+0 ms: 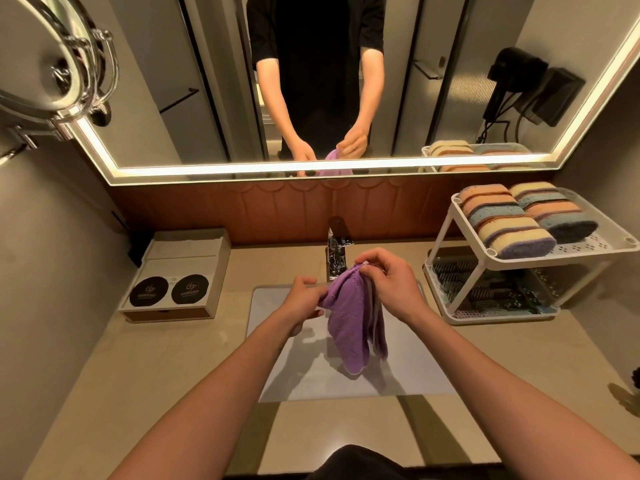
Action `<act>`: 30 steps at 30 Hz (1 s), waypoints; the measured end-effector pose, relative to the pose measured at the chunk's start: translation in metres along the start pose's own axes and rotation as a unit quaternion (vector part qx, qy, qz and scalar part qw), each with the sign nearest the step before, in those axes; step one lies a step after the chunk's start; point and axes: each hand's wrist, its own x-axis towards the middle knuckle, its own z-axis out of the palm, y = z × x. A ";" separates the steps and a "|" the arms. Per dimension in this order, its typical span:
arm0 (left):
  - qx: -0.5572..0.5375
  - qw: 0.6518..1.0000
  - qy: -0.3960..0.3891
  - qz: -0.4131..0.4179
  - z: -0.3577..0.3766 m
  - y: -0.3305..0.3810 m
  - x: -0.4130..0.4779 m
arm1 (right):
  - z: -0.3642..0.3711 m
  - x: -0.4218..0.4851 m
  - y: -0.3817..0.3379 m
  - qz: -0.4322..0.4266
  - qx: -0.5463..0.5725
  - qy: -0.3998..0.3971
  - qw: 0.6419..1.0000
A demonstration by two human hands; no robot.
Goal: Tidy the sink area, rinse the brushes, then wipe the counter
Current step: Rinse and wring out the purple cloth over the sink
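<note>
The white rack (460,233) on the right holds two rolled striped towels (509,223) on top, and the box (180,271) on the left has two black round lids (169,289). The sink (398,368) is bare, with open surface (145,372) on both sides. Over it, the left hand (301,299) and right hand (388,282) pinch a purple cloth (346,320) in their fingers, and it hangs down.

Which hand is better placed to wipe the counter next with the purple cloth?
Probably the right hand: it pinches the purple cloth at its top, so the cloth hangs from it over the sink. The left hand only grips a side edge.
</note>
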 end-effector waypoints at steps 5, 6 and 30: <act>-0.016 0.999 0.027 -0.014 -0.008 -0.003 0.015 | 0.000 -0.002 0.000 0.000 0.015 0.006 1.000; -0.020 0.999 0.036 -0.003 -0.011 -0.003 0.015 | -0.001 -0.002 -0.001 0.001 0.017 0.007 1.000; 0.078 0.953 0.167 0.239 -0.043 0.075 -0.027 | 0.010 0.011 -0.008 0.133 0.057 -0.167 0.975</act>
